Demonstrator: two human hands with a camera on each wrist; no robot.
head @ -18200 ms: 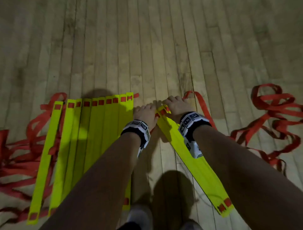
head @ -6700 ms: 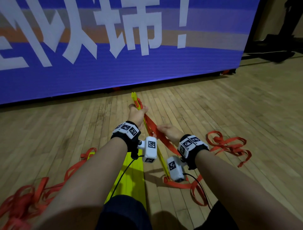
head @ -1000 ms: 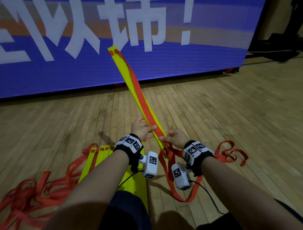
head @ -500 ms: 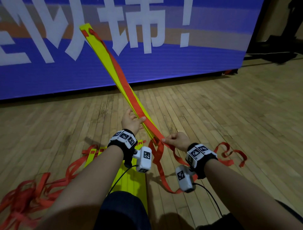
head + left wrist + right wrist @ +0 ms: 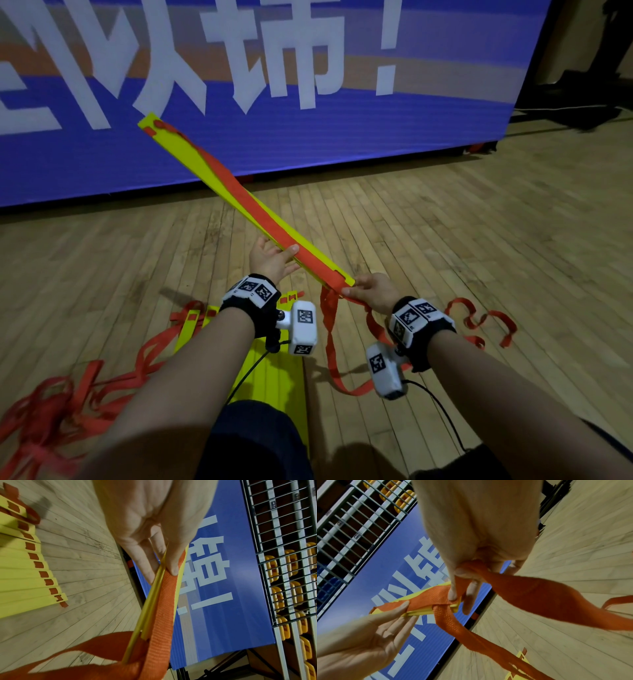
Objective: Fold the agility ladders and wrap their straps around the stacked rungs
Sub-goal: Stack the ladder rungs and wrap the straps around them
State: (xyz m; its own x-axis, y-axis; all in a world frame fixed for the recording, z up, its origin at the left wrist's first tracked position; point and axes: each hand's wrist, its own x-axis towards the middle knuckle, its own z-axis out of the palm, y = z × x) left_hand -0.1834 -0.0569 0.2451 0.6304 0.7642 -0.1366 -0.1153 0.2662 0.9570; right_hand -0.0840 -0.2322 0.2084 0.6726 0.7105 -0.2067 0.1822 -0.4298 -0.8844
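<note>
A stack of yellow rungs point(image 5: 191, 161) hangs in the air, slanting from upper left down to my hands. An orange strap point(image 5: 260, 216) lies along its top face. My left hand point(image 5: 286, 255) pinches the stack near its middle, thumb on the strap point(image 5: 164, 601) and fingers underneath point(image 5: 161, 573). At the stack's near end point(image 5: 419, 613), my right hand point(image 5: 349, 291) pinches the strap point(image 5: 530, 592), its forefinger pressing it onto the end point(image 5: 460, 588). The rest of the strap trails down to the floor.
A second ladder point(image 5: 274, 377) lies flat on the wooden floor below my arms, its rungs point(image 5: 25, 574) side by side and its orange straps point(image 5: 51, 411) tangled at the left. More loose strap point(image 5: 479, 315) curls at the right. A blue banner point(image 5: 342, 144) stands behind.
The far end of the stack has swung to the left and then dipped lower. Both hands keep their hold and stay roughly where they were.
</note>
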